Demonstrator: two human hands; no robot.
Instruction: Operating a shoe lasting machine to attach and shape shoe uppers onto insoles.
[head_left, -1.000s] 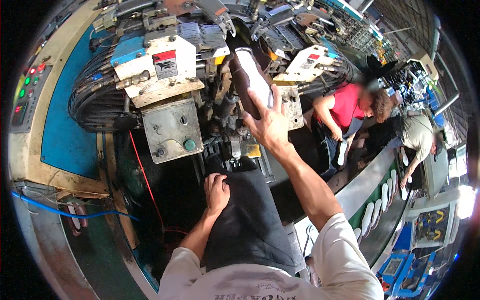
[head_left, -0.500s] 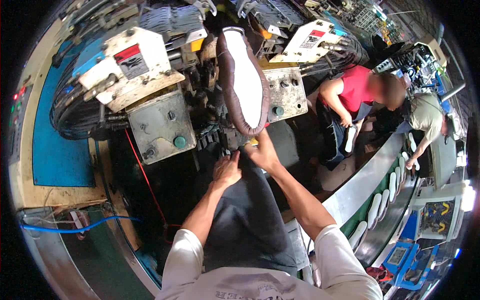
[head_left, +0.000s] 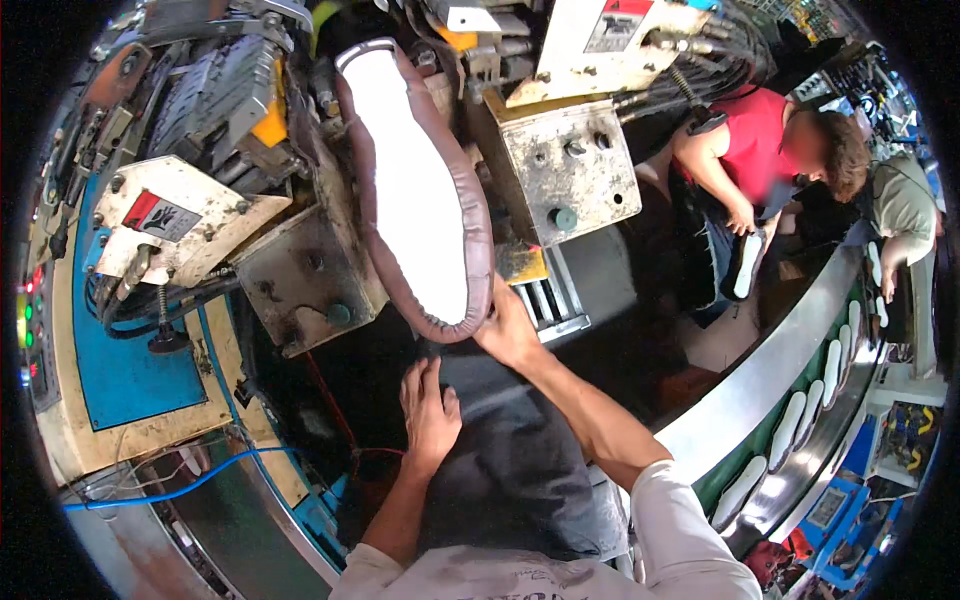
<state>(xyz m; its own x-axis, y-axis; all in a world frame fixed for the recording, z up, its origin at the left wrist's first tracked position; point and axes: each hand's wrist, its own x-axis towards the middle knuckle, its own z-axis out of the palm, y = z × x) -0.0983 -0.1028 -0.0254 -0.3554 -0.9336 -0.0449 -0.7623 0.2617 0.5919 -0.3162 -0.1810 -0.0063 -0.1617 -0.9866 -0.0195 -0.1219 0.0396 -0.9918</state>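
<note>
A brown shoe upper (head_left: 478, 245) on a last is bottom up in front of me, its rounded toe toward me. Its gathered leather edge surrounds a white sole-shaped insole (head_left: 415, 200). My right hand (head_left: 510, 330) grips the toe end from the right and below; the shoe hides most of its fingers. Just short of the toe, my left hand (head_left: 431, 418) holds nothing, its fingers loosely stretched forward. Behind the shoe stands a machine with a scuffed control box (head_left: 560, 170), partly hidden by it.
Another grimy control box (head_left: 305, 290) sits left of the shoe. A conveyor (head_left: 775, 445) with several white-soled shoes curves along the right. One co-worker in a red top (head_left: 750, 140) holds a shoe; another person (head_left: 903, 205) reaches toward the conveyor. A blue hose (head_left: 190, 488) crosses lower left.
The shoe looks larger and has shifted left and nearer, with my right hand at its toe. My left hand has dropped lower and its fingers have spread. The whole view has turned.
</note>
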